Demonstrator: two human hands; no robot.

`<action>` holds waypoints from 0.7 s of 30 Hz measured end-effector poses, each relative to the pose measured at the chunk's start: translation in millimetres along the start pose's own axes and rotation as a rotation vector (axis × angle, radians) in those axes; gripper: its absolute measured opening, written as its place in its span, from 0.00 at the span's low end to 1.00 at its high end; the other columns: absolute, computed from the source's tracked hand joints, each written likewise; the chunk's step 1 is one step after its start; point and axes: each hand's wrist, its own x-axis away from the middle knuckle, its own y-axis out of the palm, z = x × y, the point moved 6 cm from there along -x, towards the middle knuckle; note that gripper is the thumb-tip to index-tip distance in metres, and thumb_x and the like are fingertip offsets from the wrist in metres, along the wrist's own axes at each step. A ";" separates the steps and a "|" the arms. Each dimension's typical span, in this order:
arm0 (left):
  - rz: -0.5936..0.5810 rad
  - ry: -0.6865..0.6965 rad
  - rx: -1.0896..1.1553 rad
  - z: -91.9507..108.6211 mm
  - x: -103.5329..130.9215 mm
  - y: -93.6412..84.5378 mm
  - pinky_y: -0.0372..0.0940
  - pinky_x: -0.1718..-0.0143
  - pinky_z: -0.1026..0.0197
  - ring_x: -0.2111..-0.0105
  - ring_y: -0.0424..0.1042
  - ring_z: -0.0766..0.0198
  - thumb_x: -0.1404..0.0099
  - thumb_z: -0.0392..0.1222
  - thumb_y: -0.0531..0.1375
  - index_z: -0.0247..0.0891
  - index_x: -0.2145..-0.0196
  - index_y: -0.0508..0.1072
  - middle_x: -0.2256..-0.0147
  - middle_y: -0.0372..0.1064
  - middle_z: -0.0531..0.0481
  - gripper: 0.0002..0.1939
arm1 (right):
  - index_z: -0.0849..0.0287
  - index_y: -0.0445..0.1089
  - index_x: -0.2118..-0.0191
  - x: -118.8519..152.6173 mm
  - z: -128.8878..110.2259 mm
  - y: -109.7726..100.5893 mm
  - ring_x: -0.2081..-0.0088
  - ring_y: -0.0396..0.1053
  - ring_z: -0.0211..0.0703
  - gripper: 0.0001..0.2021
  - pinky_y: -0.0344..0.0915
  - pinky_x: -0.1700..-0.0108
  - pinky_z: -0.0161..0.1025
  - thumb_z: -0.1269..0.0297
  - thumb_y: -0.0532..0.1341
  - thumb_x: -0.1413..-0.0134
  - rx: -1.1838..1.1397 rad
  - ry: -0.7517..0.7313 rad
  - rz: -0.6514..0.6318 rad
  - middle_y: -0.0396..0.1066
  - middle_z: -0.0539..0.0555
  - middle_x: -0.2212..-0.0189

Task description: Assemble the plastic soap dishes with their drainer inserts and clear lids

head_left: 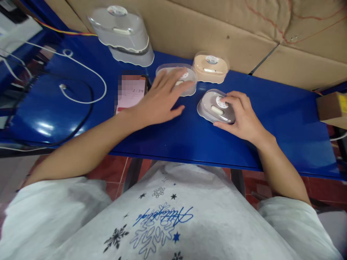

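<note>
Up beyond the left hand [162, 102], grey boxes [121, 27] stand stacked; a phone [131, 92] lies just left of that hand. And the hand itself? Fingers spread loosely over a pale grey box [179, 83], contact hard to call! Farther off, between both hands, a peach box [207, 72]. Then a darker grey box [211, 103], grasped by the right hand [245, 121], half-curled, thumb at its near edge!
</note>
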 end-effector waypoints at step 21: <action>-0.340 -0.003 -0.038 67.9 16.0 41.3 0.60 0.28 0.36 0.31 0.69 0.38 0.31 0.43 0.71 0.40 0.22 0.55 0.28 0.66 0.31 0.47 | 0.51 0.70 0.36 -8.9 39.1 2.2 0.32 0.72 0.69 0.25 0.69 0.31 0.69 0.47 0.68 0.33 -0.133 0.039 0.055 0.74 0.64 0.37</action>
